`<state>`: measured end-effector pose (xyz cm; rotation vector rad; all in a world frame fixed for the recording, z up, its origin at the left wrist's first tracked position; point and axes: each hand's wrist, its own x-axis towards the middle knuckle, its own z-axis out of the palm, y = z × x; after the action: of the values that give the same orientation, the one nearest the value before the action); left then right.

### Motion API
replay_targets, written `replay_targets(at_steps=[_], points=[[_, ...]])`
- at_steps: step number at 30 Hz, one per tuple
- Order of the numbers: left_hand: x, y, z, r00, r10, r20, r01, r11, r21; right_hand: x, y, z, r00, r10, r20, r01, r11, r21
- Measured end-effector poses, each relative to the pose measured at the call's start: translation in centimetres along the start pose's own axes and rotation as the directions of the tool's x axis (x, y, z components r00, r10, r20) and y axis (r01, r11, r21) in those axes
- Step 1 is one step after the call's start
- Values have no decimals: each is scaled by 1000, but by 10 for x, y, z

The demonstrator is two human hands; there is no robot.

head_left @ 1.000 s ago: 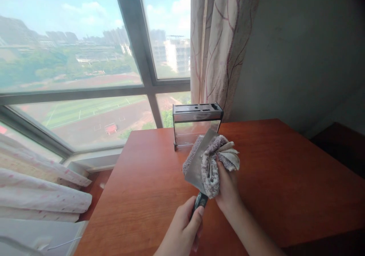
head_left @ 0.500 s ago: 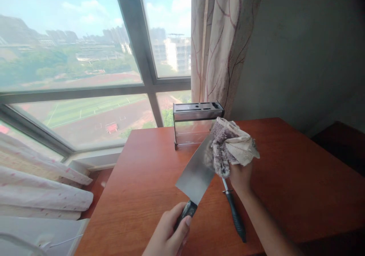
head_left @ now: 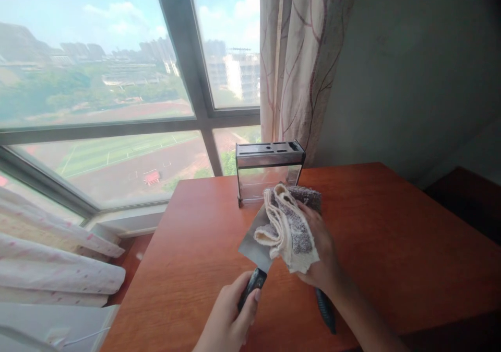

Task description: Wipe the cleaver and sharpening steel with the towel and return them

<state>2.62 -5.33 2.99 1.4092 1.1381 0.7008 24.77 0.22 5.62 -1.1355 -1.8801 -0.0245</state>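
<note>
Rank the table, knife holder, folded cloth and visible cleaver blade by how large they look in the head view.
1. table
2. knife holder and folded cloth: look alike, and the cloth is nearer, so unranked
3. cleaver blade, mostly hidden under the cloth

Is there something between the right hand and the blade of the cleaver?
Yes. A folded cloth lies between the right hand and the cleaver blade, covering most of it. The left hand grips the handle directly.
</note>
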Motion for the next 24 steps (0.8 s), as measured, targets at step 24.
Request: replay_targets(at_steps=[24], points=[[2, -9, -7, 999, -23, 49, 21, 999, 48, 5, -3, 18, 984, 34, 174, -32, 999, -14]])
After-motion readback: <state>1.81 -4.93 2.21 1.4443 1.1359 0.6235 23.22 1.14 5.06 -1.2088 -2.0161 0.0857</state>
